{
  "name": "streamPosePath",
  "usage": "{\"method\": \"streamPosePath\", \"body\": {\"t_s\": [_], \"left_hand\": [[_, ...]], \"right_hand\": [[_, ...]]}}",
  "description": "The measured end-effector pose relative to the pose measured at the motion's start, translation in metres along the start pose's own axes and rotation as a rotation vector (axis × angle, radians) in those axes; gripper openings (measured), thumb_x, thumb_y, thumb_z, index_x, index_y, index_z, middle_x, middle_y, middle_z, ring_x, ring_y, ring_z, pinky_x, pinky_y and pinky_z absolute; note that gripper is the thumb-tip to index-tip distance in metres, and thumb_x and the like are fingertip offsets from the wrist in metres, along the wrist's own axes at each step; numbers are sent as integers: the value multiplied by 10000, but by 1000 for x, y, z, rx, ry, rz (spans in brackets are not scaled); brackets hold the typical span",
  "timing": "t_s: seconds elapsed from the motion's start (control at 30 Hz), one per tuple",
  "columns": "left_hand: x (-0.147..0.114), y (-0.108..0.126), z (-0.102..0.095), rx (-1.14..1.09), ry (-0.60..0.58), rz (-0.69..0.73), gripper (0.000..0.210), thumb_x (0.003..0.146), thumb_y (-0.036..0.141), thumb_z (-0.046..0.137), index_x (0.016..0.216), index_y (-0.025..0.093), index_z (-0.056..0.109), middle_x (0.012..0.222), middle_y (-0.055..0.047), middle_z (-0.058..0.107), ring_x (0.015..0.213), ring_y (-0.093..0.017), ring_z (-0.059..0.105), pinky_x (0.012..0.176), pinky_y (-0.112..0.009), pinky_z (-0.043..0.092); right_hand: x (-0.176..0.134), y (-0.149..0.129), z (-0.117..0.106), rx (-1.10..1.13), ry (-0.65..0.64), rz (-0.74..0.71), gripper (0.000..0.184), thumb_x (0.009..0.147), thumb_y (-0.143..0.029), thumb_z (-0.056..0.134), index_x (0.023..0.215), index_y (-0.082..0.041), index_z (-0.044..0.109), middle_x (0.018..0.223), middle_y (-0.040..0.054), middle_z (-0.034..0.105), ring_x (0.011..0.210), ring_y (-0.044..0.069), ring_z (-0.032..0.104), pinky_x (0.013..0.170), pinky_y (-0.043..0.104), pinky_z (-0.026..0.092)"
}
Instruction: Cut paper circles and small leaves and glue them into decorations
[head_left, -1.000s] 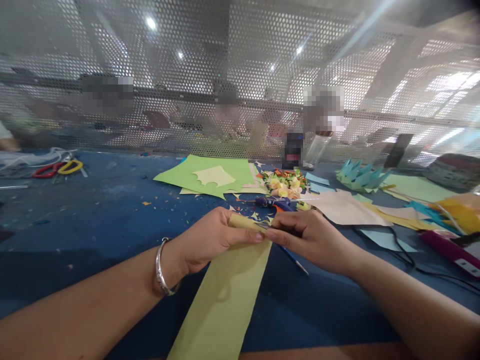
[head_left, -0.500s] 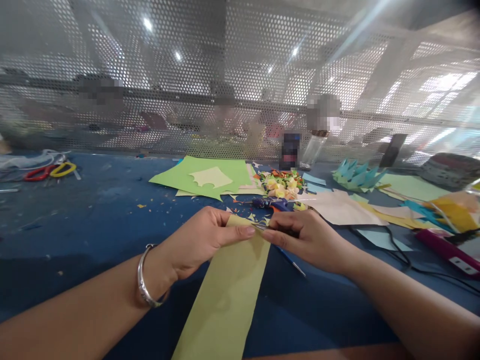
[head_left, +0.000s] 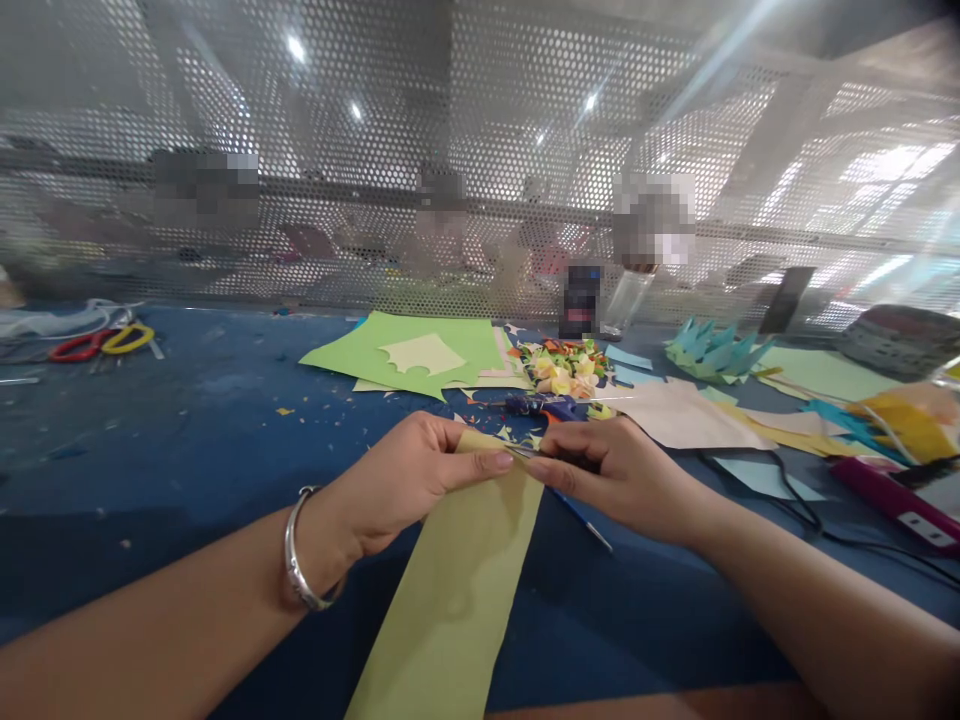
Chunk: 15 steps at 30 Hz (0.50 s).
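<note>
At the frame's lower centre, a yellow paper strip (head_left: 450, 600) over the blue bench (head_left: 187, 410).
The left hand (head_left: 420, 465) pinches its top end, the right hand (head_left: 600, 465) grips a thin metal blade (head_left: 523, 451) there; beyond lie a green sheet (head_left: 352, 350) and, right of centre, paper flowers (head_left: 566, 378).

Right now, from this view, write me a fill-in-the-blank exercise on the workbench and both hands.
1. The left hand pinches the upper end of a long strip made of ____.
2. The slim metal tool at that end is held in the ____ hand.
3. The silver bangle circles the ____ wrist.
4. The scalloped cream piece lies on a larger sheet coloured ____.

Missing words: paper; right; left; green.
</note>
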<state>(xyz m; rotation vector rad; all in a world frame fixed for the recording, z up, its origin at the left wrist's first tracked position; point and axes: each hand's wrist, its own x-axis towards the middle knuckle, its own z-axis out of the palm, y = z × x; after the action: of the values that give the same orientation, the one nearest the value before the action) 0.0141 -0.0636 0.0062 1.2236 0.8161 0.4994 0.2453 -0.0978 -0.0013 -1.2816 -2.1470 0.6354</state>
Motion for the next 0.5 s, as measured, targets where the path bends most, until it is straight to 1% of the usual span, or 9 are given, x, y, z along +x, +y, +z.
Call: {"method": "streamPosePath", "body": {"t_s": [0.2,0.37,0.5], "left_hand": [[0,0,0,-2,-10,6,239,758,377,847,805,152,783,752,-56,774,604,-141,696,585,-226,532],[1,-1,0,2,-3,2,247,754,381,851,802,148,783,762,-65,779,608,-145,701,585,-224,532],[1,-2,0,2,-14,6,244,759,381,848,803,150,784,765,-68,780,613,-147,704,590,-227,536]], "right_hand": [[0,-1,0,-6,3,-4,466,978,-538,529,670,-191,496,605,-60,333,562,100,295,549,259,270],[1,-1,0,-40,4,-20,462,979,-533,530,673,-187,522,605,-57,333,564,101,288,515,255,240],[0,-2,1,-32,5,-14,457,976,-530,537,677,-185,529,605,-57,347,564,100,297,526,255,254]]}}
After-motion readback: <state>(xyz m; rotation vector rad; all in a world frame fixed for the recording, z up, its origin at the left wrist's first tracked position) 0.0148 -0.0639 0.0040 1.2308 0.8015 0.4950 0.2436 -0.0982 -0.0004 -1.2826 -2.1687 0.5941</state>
